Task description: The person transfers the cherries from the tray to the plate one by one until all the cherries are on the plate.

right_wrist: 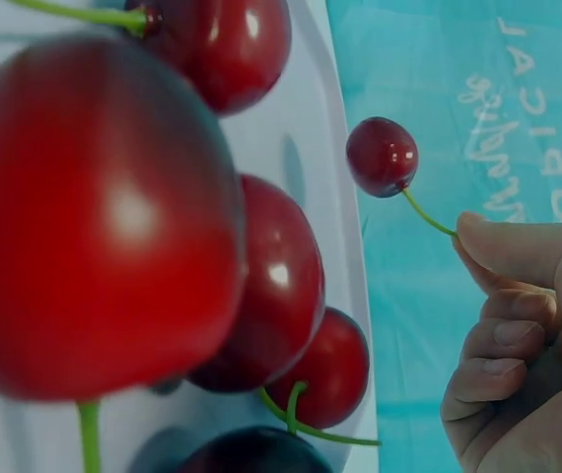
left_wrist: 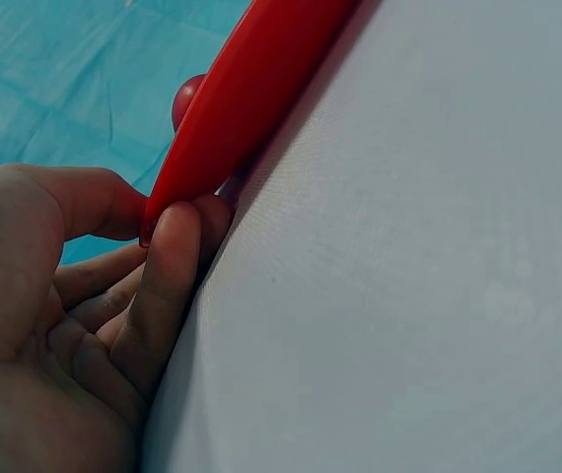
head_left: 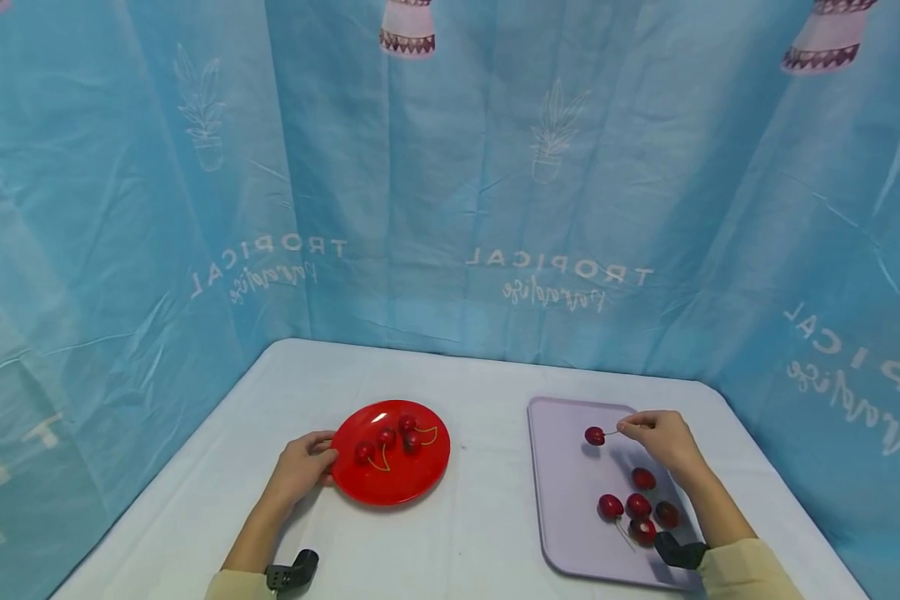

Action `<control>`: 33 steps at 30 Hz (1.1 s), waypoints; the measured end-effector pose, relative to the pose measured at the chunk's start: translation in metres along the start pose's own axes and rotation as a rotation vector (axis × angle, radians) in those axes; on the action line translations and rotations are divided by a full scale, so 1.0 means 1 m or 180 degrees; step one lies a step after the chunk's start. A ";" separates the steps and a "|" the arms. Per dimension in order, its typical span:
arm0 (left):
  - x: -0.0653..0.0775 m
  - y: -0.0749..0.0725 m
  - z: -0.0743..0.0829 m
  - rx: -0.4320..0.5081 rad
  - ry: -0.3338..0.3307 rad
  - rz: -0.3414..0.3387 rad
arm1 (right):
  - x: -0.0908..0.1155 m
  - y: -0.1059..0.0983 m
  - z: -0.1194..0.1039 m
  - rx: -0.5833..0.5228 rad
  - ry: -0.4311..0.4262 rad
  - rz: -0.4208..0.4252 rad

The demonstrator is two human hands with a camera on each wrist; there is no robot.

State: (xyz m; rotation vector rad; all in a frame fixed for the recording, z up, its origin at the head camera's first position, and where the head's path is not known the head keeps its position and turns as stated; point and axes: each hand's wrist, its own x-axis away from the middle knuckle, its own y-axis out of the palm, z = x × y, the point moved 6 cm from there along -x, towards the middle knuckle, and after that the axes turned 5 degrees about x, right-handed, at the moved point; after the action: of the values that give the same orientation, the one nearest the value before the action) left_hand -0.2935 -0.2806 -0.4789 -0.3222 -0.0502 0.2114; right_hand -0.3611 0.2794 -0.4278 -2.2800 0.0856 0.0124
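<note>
At the left of the table lies a round red plate (head_left: 427, 479) with several cherries (head_left: 387, 437) on it, their stems showing. My left hand (head_left: 300, 468) grips the plate's left rim, thumb on top and fingers beneath, as the left wrist view shows. Over the lilac tray (head_left: 570, 533) my right hand (head_left: 663, 442) pinches the stem of one cherry (right_wrist: 382, 156) between thumb and index finger. That cherry hangs off the end of the stem, above its shadow on the tray. Several more cherries (head_left: 639, 505) lie in the tray's near right part, below the right hand.
A white table (head_left: 487, 467) carries both the plate and the tray, with a stretch of its surface between them. Blue printed curtains (head_left: 435, 167) stand behind and at both sides. Dark wrist cameras (head_left: 292, 573) sit on both forearms.
</note>
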 end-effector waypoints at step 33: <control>0.001 0.000 0.000 0.0016 0.0038 0.0014 | -0.001 0.025 -0.043 -0.0205 -0.0275 0.0033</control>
State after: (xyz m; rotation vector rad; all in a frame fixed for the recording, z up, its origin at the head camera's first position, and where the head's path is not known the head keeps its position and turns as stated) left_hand -0.2925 -0.2806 -0.4790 -0.3185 -0.0373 0.2141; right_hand -0.3649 0.2311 -0.4190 -2.3399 0.0522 0.1207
